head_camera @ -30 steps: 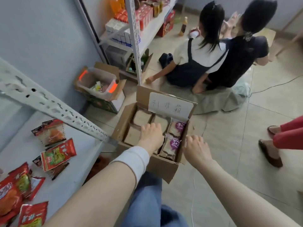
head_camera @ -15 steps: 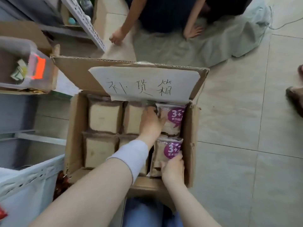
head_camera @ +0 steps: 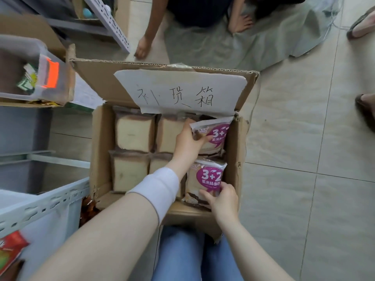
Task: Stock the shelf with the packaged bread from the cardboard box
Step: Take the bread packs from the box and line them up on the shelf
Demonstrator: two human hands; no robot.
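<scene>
An open cardboard box [head_camera: 99,151] with a handwritten paper label on its far flap stands on the floor in front of my knees. Inside lie several packaged bread loaves [head_camera: 133,135] in clear wrap. Along its right side are two packs with purple "3+2" labels. My left hand [head_camera: 188,141], with a white wristband, grips the far purple-label bread pack [head_camera: 218,134] by its left edge and tilts it up. My right hand [head_camera: 222,198] holds the near purple-label bread pack [head_camera: 207,177] at its lower edge. The white metal shelf [head_camera: 38,207] is at lower left.
A clear plastic bin [head_camera: 40,78] with an orange latch sits in another carton at the left. Red snack packets [head_camera: 10,248] lie on the shelf. Two people sit on a grey cloth [head_camera: 233,49] beyond the box; someone's feet [head_camera: 365,110] are at the right edge.
My view dropped from the room onto the box. Both hands went into the box and took hold of the two purple-label packs; the far pack is now lifted at its left edge.
</scene>
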